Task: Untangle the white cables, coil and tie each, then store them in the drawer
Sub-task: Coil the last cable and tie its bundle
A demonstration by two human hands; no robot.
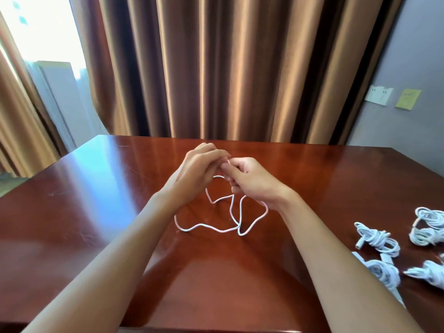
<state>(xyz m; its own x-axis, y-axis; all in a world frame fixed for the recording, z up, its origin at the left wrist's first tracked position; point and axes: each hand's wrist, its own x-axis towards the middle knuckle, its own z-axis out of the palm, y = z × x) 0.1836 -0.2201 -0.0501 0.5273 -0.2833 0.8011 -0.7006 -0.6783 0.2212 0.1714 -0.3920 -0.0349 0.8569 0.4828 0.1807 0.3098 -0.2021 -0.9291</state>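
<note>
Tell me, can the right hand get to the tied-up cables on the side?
Probably yes. The coiled cables lie in the open to the right hand's side, but it is holding the loose cable now.

The left half of the table (72,212) lies bare and open to a passing hand, as does the near middle strip between the forearms. A loose white cable (216,228) sprawls across the centre. On the right, 4 coiled cable bundles (378,239) crowd the near edge. Brown curtains (216,68) hang close behind the far edge.
</note>
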